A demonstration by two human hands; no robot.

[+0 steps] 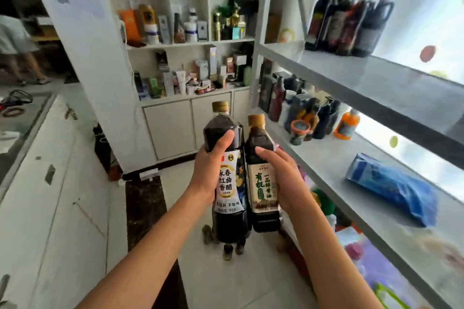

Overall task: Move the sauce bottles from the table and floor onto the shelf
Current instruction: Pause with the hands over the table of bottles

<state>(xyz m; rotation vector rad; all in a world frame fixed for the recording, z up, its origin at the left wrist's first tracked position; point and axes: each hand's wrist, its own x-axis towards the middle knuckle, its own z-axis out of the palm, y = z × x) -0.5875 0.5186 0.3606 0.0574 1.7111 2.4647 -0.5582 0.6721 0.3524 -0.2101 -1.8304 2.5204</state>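
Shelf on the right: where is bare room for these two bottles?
Middle shelf: bare between the orange bottle and blue packet. Upper shelf: bare right of the dark bottle cluster. Middle shelf's far end is crowded.

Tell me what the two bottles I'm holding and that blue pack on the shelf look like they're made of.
Left bottle: likely clear glossy plastic, dark liquid showing through, tan cap, printed label. Right bottle: the same look, squarer body; glass can't be ruled out. Blue pack: soft shiny plastic film, judging by its wrinkles and glare.
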